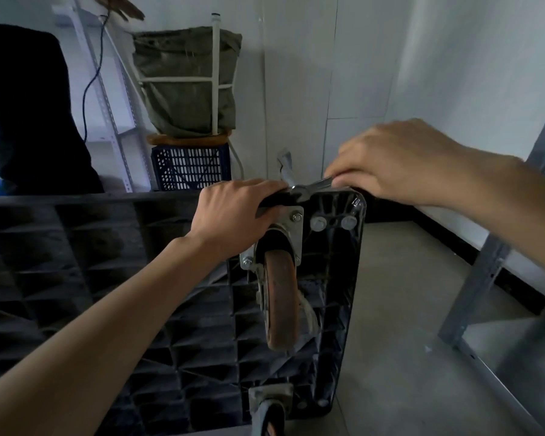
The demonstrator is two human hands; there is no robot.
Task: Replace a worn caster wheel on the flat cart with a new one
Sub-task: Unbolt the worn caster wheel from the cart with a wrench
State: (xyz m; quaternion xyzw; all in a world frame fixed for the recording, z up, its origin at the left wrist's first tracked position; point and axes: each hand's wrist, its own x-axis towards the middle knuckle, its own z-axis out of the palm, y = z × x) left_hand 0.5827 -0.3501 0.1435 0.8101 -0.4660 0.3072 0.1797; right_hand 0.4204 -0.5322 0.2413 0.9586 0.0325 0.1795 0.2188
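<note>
The black flat cart (114,278) stands on its side with its ribbed underside facing me. A worn brownish caster wheel (280,297) sits in a metal bracket (293,228) bolted near the cart's top right corner. My left hand (233,215) grips a black-handled tool at the bracket's top edge. My right hand (403,162) pinches a silver wrench (312,187) whose head sits at the cart's top edge by the bracket. A second metal tool (285,166) sticks up behind. Another caster (269,407) shows at the bottom.
A grey metal shelf frame (491,278) stands at the right on the concrete floor. Behind the cart are a blue crate (191,168), a green sack (186,80) in a white frame, and a person in dark clothes (29,114) at the left.
</note>
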